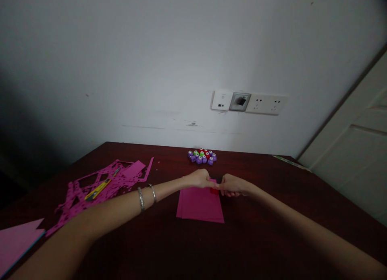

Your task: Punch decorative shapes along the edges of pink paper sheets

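Observation:
A stack of magenta paper sheets (201, 205) lies on the dark red table in front of me, its edges slightly uneven. At its upper right sits a small red paper punch (214, 190), mostly covered by my fingers. My left hand (198, 178) is curled, with its thumb stretched over the punch at the paper's edge. From the other side my right hand (232, 185) closes in, fingers folded and tips meeting the left thumb at the punch. How the fingers grip underneath is hidden.
Several small purple, green and red punches (202, 156) cluster near the wall. At left, a yellow utility knife (101, 188) lies on punched magenta paper scraps (81, 195). Pink sheets (18, 241) lie at the near left corner. Wall sockets (261, 104) are behind the table.

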`<control>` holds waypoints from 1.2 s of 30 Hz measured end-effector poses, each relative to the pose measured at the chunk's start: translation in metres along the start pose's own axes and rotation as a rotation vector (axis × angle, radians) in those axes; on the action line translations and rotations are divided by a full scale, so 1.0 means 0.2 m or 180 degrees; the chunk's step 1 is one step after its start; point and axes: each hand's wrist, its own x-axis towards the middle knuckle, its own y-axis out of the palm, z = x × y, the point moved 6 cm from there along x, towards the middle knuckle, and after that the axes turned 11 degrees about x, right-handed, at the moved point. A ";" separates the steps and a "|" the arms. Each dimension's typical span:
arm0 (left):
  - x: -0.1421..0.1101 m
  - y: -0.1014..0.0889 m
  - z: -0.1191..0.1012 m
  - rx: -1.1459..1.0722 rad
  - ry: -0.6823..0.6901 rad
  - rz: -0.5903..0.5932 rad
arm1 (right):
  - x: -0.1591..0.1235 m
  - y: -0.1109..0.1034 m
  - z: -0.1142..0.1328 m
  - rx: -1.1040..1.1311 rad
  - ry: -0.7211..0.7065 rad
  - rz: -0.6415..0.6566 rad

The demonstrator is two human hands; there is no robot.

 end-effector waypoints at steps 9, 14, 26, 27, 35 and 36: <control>-0.28 0.00 0.01 0.0900 0.0040 -0.0811 | -0.17 0.01 0.01 -0.0529 -0.0914 -0.1676; -0.32 0.15 0.07 0.1237 0.0291 -0.0532 | -0.22 0.03 0.02 -0.0596 -0.1694 -0.1627; -0.32 0.23 0.08 0.1097 0.0350 -0.0300 | -0.19 0.08 0.00 -0.0669 -0.2082 -0.1299; -0.32 0.23 0.08 0.1103 0.0346 -0.0296 | -0.18 0.08 -0.01 -0.0652 -0.2091 -0.1314; -0.33 0.23 0.08 0.1122 0.0353 -0.0243 | -0.18 0.04 -0.03 -0.0591 -0.2092 -0.1310; -0.33 0.23 0.08 0.1120 0.0374 -0.0239 | -0.19 0.02 -0.03 -0.0578 -0.2087 -0.1299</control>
